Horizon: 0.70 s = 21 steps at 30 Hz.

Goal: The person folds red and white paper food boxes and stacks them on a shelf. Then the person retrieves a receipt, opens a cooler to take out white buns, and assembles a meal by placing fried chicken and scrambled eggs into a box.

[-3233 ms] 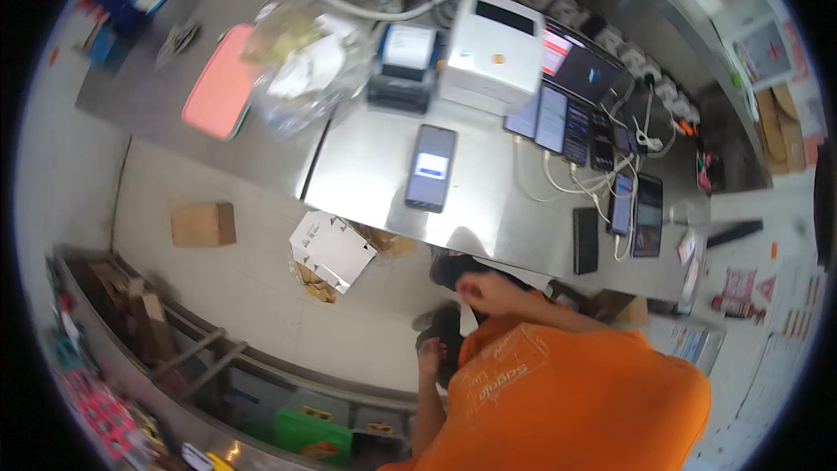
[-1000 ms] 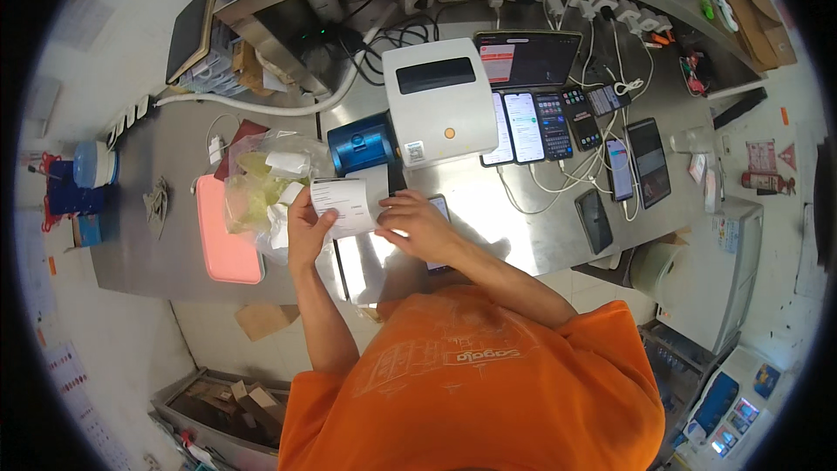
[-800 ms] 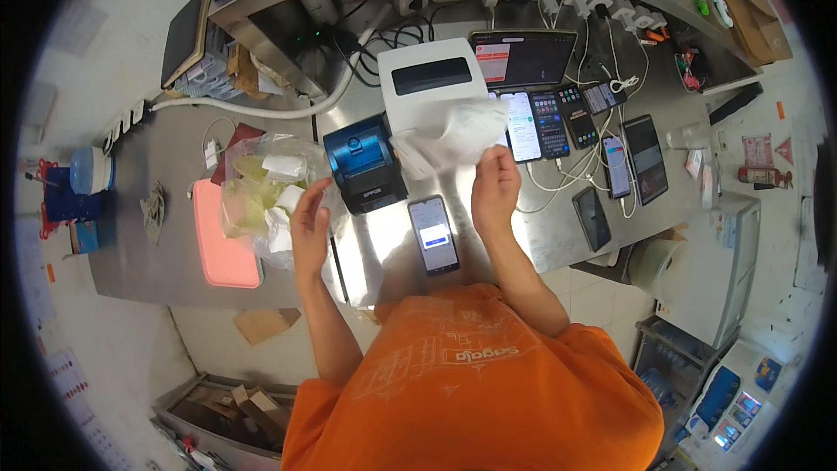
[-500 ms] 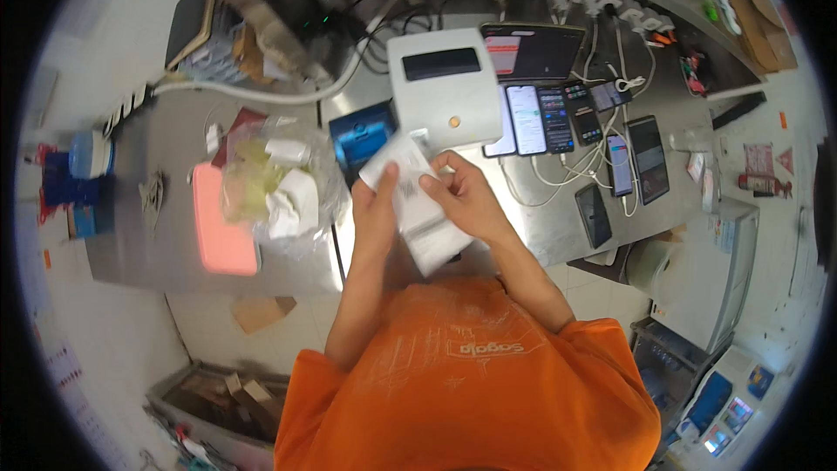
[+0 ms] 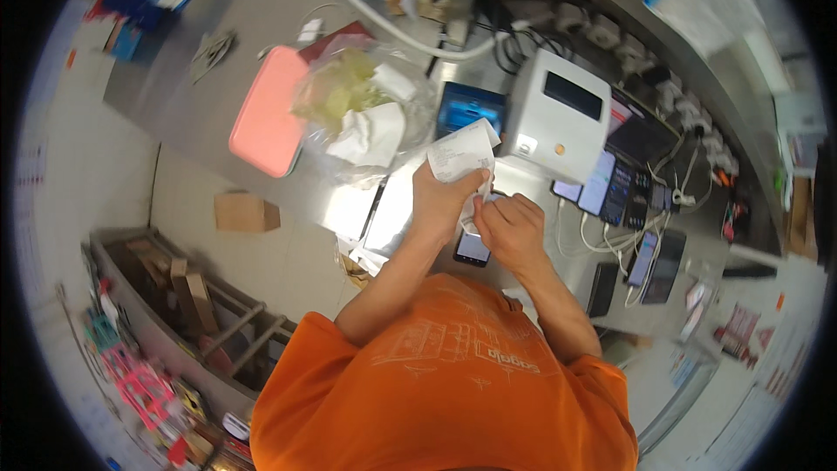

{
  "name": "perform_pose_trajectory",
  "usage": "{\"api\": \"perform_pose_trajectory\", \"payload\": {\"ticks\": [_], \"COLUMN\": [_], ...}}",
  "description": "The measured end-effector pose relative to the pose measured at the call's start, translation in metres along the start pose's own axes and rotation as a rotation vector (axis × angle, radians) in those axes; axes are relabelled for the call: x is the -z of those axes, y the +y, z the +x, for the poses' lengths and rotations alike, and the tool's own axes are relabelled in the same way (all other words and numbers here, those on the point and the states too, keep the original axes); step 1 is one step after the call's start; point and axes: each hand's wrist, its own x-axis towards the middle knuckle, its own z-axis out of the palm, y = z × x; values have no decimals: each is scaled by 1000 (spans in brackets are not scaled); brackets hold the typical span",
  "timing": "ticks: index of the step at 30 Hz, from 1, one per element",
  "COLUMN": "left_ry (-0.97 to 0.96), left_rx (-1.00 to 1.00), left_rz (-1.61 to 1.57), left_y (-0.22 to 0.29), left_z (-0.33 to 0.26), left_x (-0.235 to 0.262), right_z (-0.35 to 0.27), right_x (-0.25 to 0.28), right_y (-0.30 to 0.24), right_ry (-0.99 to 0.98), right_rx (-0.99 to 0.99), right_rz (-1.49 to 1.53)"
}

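A: Surface?
B: Steel counter [image 5: 209, 78]. Pink tray [image 5: 266, 113] at the front edge, clear bag [image 5: 362, 109] just beside it.
A: Back edge?
B: White printer [image 5: 558, 113] there, small blue-screen device [image 5: 469, 107] beside it. Phones [image 5: 615, 187] on cables toward the right end, one phone [image 5: 472, 249] at the front edge.

Head view, straight down (fisheye)

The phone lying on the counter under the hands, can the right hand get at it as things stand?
Probably yes: the right hand hovers just above the phone, nothing between, though its fingers grip the paper slip.
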Motion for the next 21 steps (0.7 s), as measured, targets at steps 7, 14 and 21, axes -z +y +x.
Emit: {"api": "perform_pose_trajectory", "payload": {"ticks": [7,14,21], "left_ry": [190,669,851], "left_rx": [-250,-430,-561], "left_rz": [293,172,213], "left_y": [29,28,26], "left_z": [-35,-76,-177], "left_x": [58,93,100], "right_z": [23,-7,149], "right_x": [-22,-50,-122], "right_y": [-18,-57,-7], "right_ry": [-309,-535,490], "right_rx": [286,809,191], "right_rz": [190,740,385]}}
